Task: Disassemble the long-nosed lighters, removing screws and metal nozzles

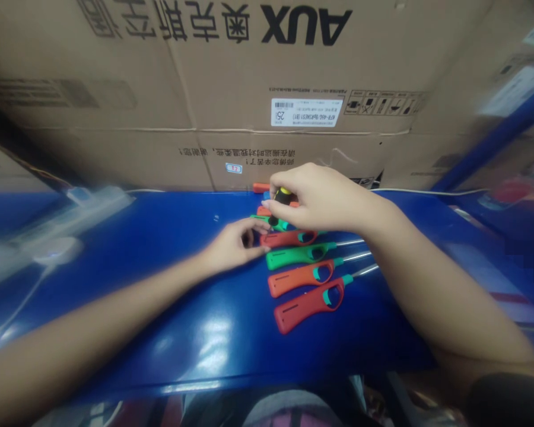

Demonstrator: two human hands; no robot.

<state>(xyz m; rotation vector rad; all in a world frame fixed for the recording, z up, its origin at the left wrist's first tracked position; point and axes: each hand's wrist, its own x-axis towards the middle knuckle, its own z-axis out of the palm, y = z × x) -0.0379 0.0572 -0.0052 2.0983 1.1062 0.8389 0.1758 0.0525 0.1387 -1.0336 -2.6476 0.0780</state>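
Several red, orange and green lighters with long metal tips lie side by side on the blue tabletop (231, 308). Nearest the front edge is a red lighter (293, 311), then an orange lighter (289, 281) and a green lighter (287, 257). My right hand (320, 196) is closed around a black and yellow screwdriver handle (283, 197), which points down at a green lighter in the back part of the row. My left hand (240, 243) pinches the handle end of a red lighter (285, 239) just in front of it.
A large cardboard box (231, 71) with printed text stands along the back edge. White power strips and a cable (22, 302) are at the left. A blue shelf post (493, 133) rises at the right, with blurred items beyond it.
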